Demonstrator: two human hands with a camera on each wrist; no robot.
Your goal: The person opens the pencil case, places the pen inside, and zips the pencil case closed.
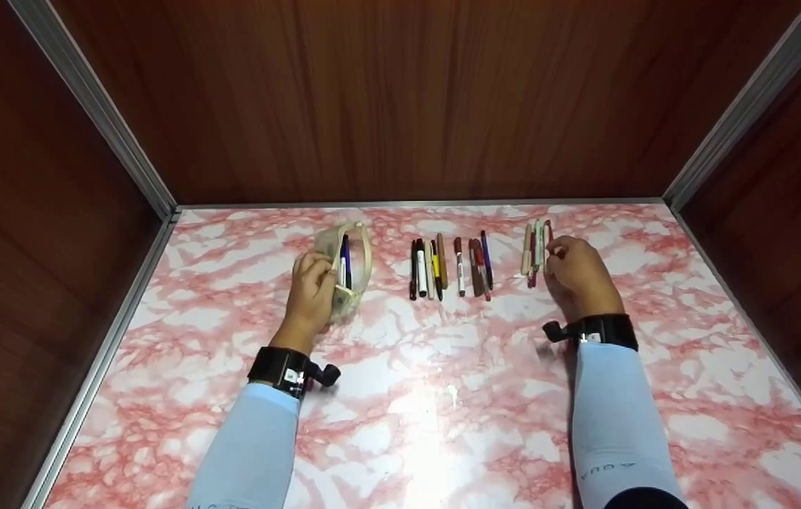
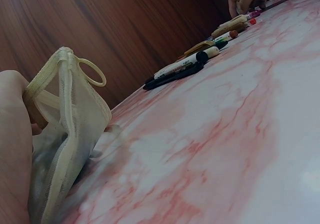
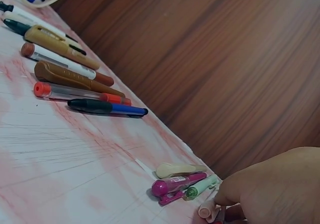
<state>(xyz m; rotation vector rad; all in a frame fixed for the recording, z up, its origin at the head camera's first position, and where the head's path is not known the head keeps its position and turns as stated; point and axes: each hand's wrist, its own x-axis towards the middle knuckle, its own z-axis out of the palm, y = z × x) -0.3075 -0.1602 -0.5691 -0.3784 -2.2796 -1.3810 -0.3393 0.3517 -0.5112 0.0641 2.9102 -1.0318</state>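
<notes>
My left hand (image 1: 312, 290) grips the near side of a pale mesh pencil case (image 1: 367, 258), whose zip mouth gapes. A blue pen (image 1: 346, 251) and a few others show inside it; the case's bottom is hidden. Over at the right, my right hand (image 1: 577, 276) pinches a red pen (image 1: 548, 229) at the end of a small row; the fingertips are partly hidden. Beside that pen lie a light green pen (image 1: 539, 244), a magenta pen (image 3: 172, 185) and a beige pen (image 3: 172, 170).
Between the hands lies a row of pens and markers, among them a black-capped white marker (image 1: 421, 272), a yellow pen (image 1: 435, 265), a brown-capped marker (image 1: 459, 268) and a dark blue pen (image 1: 487, 261). Wooden panels (image 1: 407, 106) enclose the marbled table (image 1: 386, 396) behind and at both sides.
</notes>
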